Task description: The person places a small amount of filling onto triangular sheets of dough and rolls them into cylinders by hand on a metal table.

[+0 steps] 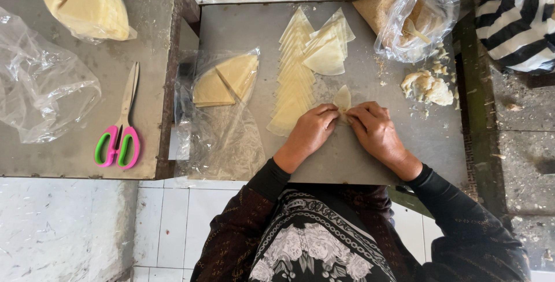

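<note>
On the far-left corner of the grey metal worktop (69, 160) lies a clear bag of pale yellow wedge-shaped pastry sheets (87, 4), with a crumpled empty clear plastic bag (40, 85) below it at the left edge. Just right of that bag lie scissors with pink and green handles (118, 134), near the front edge. Across the gap, on the second steel worktop (254, 28), a flat clear bag holding two yellow triangular sheets (222, 82) sits at the left edge. Beside it runs a long overlapping row of pale triangular pastry wrappers (295, 74), from back to middle.

Your left hand (309, 132) and your right hand (376, 129) meet near the front edge, both pinched closed on one small pale folded wrapper (343, 98), whose rounded tip pokes up between your fingertips. Towards the right edge lies a lump of crumbly white filling (428, 85), with an open clear bag holding a spoon (413, 22) behind it at the back.
</note>
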